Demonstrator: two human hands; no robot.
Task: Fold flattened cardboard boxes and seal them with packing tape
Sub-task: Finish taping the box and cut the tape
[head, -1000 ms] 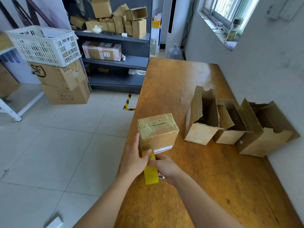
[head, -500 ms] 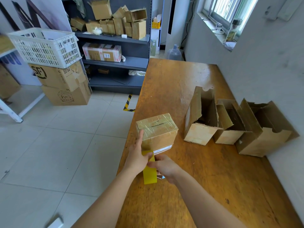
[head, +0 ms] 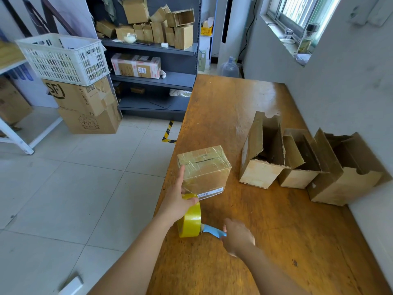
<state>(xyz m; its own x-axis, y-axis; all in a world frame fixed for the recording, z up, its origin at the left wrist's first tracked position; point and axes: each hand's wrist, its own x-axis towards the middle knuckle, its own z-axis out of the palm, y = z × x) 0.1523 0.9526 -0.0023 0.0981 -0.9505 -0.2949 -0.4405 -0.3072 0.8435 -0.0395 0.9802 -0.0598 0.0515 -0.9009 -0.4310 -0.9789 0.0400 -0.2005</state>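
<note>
Tape roll (head: 190,217), likely light, stiff, slick-faced: my left grip (head: 177,202) clasps its rim by the desk (head: 234,103) left edge; right grip (head: 238,238) pinches the blue cutter (head: 213,231).

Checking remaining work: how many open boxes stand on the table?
3, in a row right of the taped box: left open box, middle open box, open box by the wall.

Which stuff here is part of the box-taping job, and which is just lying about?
Job:
- taped box
- tape roll, held by left hand
- blue tool, pinched by right hand
- open boxes on the table

Lying about:
- basket
- SF cartons under it
- shelf boxes
- water jug
</note>
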